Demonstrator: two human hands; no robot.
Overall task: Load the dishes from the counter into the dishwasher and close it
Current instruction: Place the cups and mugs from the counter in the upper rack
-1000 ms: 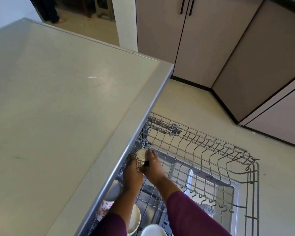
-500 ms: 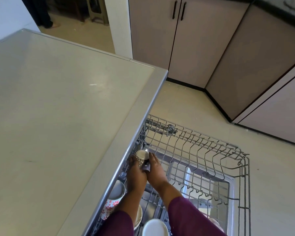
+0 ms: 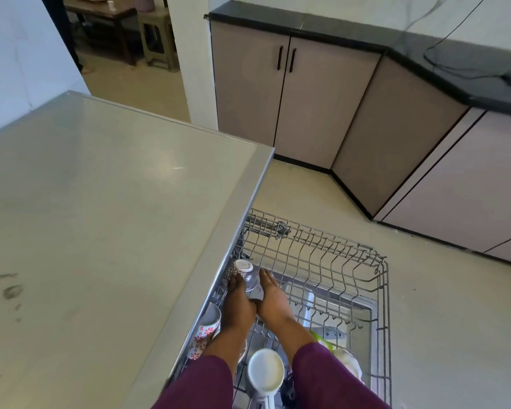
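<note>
Upturned cup (image 3: pixel 242 270), lower part hidden, in rack (image 3: pixel 379 278) beside counter (image 3: pixel 101 216).

Matt brushed metal on counter (image 3: pixel 101 216), dark smudges near left edge. Smooth grey coated wire on dishwasher rack (image 3: pixel 322 261). Glossy glazed ceramic: patterned cup (image 3: pixel 242 268), floral mug (image 3: pixel 204 332). Smooth ceramic, softer sheen: white mug (image 3: pixel 265 370). Plum cloth, matt: 2 sleeves (image 3: pixel 201 385). Smooth matt laminate look: cabinet doors (image 3: pixel 307 98). Black, polished, stone-like: worktop (image 3: pixel 410 51). Pale, matt: floor (image 3: pixel 425 335).
</note>
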